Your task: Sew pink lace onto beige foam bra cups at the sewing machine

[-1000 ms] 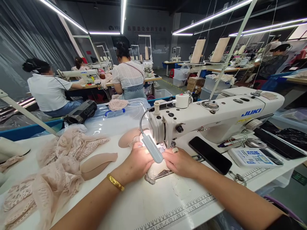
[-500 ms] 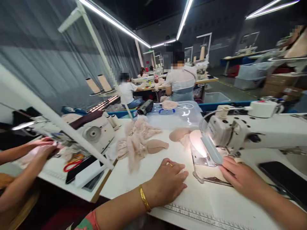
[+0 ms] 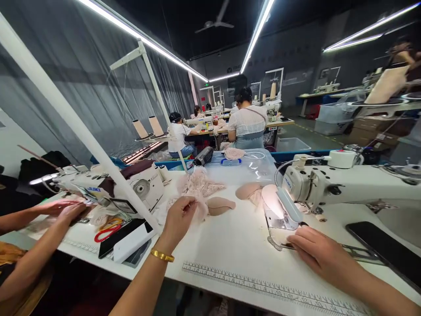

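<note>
Your L hand (image 3: 177, 218) is at the lace (image 3: 200, 183) on the table (image 3: 230, 245), thumb + fingertips bunched tog.; can't tell if they grip it. Beige pad (image 3: 220, 206) lies just R of the lace. Your R hand (image 3: 317, 248) is half-curled nr the plate (image 3: 279, 222) of the machine (image 3: 358, 184); can't tell if it grips anything. Lamp (image 3: 290, 206) lights a pale piece (image 3: 271, 197). Phone (image 3: 384, 245) lies R of that hand.
</note>
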Demonstrator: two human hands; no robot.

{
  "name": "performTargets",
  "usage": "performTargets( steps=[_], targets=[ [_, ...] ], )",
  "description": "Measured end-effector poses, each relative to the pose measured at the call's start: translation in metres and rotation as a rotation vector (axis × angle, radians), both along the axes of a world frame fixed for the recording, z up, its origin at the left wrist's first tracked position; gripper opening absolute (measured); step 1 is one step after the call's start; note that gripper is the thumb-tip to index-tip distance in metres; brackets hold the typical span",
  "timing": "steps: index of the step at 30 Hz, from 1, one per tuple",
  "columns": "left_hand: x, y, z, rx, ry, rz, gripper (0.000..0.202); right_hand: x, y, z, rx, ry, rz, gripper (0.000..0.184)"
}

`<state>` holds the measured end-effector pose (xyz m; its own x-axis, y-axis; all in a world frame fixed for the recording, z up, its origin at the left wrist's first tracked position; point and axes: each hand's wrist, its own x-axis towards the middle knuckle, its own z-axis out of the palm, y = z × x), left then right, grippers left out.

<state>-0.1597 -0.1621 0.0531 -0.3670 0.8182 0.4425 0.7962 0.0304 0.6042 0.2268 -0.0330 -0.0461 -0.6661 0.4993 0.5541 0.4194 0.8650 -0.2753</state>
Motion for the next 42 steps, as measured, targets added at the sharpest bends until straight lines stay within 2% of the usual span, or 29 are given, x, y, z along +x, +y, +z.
performTargets(
  steps=[2,4,6,8,12,14,17,20,24,28,32,35,37,40,42],
  targets=[
    [0.029,-0.002,0.016,0.026,0.167,-0.265,0.022,-0.006,-0.015,0.009,-0.059,-0.088,0.072,0.025],
    [0.056,-0.007,0.022,-0.019,0.378,-0.545,0.031,-0.01,-0.024,0.018,-0.102,-0.11,0.067,0.024],
    [0.072,-0.011,0.017,-0.149,0.463,-0.763,0.029,-0.01,-0.027,0.025,-0.158,-0.071,0.045,0.022],
    [0.077,-0.013,0.002,-0.238,0.427,-0.831,0.025,-0.005,-0.026,0.03,-0.213,-0.045,0.027,0.02],
    [0.067,-0.006,-0.037,-0.172,0.316,-0.648,0.026,0.003,-0.029,0.039,-0.336,0.024,-0.001,0.018],
    [0.066,0.0,-0.05,-0.148,0.283,-0.584,0.03,-0.001,-0.034,0.042,-0.409,0.025,-0.005,0.017],
    [0.075,0.006,-0.059,-0.123,0.241,-0.574,0.033,-0.02,-0.041,0.041,-0.458,0.005,0.005,0.016],
    [0.091,0.011,-0.063,-0.106,0.201,-0.641,0.037,-0.043,-0.044,0.035,-0.434,-0.077,-0.012,0.021],
    [0.102,0.017,-0.069,-0.212,0.157,-0.712,0.046,-0.056,-0.045,0.036,-0.435,-0.06,0.003,0.011],
    [0.101,0.021,-0.062,-0.314,-0.035,-0.665,0.024,-0.045,-0.044,0.047,-0.484,0.096,0.026,0.012],
    [0.104,0.022,-0.044,-0.339,-0.226,-0.581,0.037,-0.038,-0.046,0.054,-0.612,0.15,-0.011,0.017],
    [0.11,0.023,-0.034,-0.337,-0.278,-0.559,0.04,-0.041,-0.049,0.054,-0.778,0.204,0.101,0.026],
    [0.112,0.025,-0.029,-0.35,-0.3,-0.568,0.041,-0.045,-0.052,0.054,-0.83,0.22,0.164,0.026],
    [0.11,0.026,-0.023,-0.381,-0.336,-0.575,0.046,-0.05,-0.058,0.055,-0.76,0.262,0.144,0.018],
    [0.107,0.025,-0.02,-0.454,-0.369,-0.574,0.052,-0.051,-0.064,0.059,-0.6,0.341,0.124,0.018]
  ],
)
